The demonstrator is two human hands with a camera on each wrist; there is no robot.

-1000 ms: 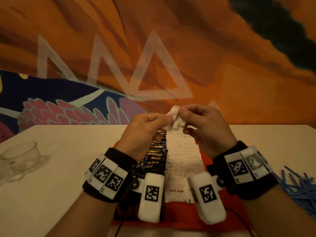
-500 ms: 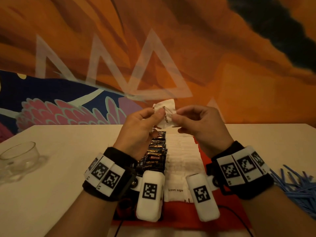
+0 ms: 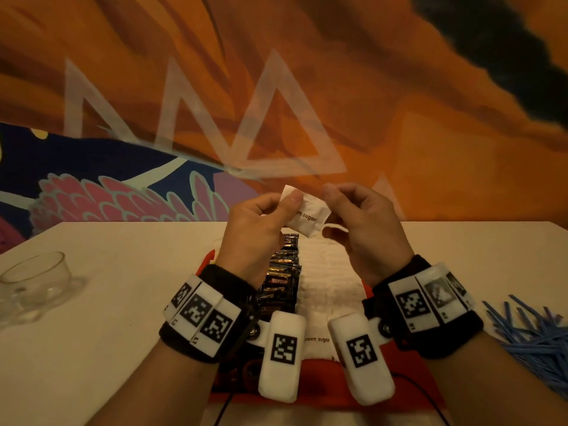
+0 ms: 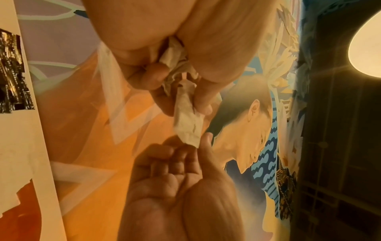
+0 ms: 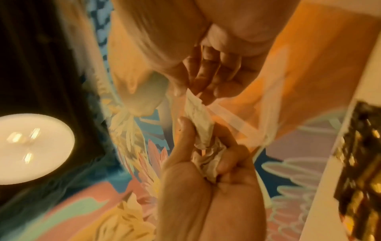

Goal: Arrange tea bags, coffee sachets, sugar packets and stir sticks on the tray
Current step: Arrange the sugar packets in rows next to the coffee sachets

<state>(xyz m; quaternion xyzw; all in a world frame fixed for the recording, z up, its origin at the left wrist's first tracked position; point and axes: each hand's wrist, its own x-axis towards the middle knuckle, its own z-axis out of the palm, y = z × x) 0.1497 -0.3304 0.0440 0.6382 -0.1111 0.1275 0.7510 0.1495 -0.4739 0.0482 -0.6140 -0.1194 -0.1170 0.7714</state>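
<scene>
A white brown-sugar packet (image 3: 309,215) hangs in the air above the red tray (image 3: 319,367), stretched between both hands. My left hand (image 3: 292,204) pinches its left corner with thumb and forefinger. My right hand (image 3: 333,207) pinches the other end. In the right wrist view that right hand (image 5: 191,130) also keeps several crumpled white packets (image 5: 206,161) curled in its palm. In the left wrist view the left hand (image 4: 198,143) nips the packet (image 4: 187,124) by its tip. On the tray lie a row of dark coffee sachets (image 3: 284,272) and a row of white sugar packets (image 3: 329,278).
A heap of blue stir sticks (image 3: 538,336) lies on the table at the right, off the tray. A clear glass cup (image 3: 33,281) stands at the far left. The painted wall rises just behind the table's far edge.
The packet has been pulled out flat between the two hands, and its printed face now points toward me. Both hands stay raised above the tray and have drawn slightly apart.
</scene>
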